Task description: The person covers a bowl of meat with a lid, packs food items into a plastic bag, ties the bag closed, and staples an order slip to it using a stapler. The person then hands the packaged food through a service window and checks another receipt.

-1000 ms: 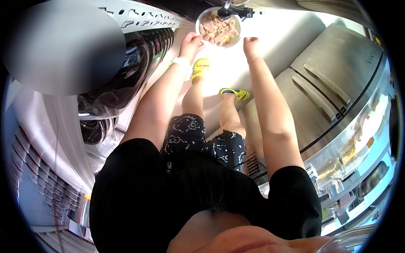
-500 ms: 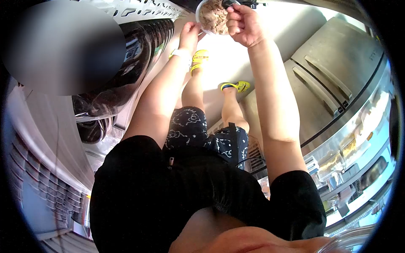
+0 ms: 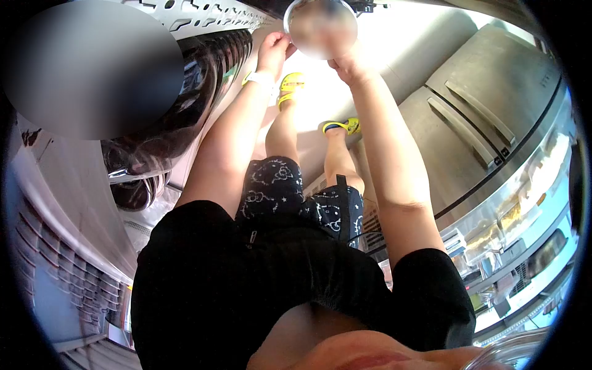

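At the top of the head view, a round white bowl (image 3: 288, 32) is largely covered by a blurred patch, so its contents are not clear. My left hand (image 3: 272, 54) is at the bowl's left side, its fingers closed together on the rim. Over the lower right part of the bowl is my right hand (image 3: 350, 64). Its fingers reach into the blurred patch, and whether they hold anything is hidden.
Stainless steel doors with long handles (image 3: 478, 114) stand on the right, with clear food containers (image 3: 512, 213) beyond them. Stacked black glossy objects (image 3: 166, 132) and a perforated white rack (image 3: 209, 13) are on the left. Yellow shoes (image 3: 291, 82) are on the floor below.
My right hand has risen from beside the bowl and moved left over it. The bowl sits higher in view than in the first frame, and its meat-like contents are now blurred.
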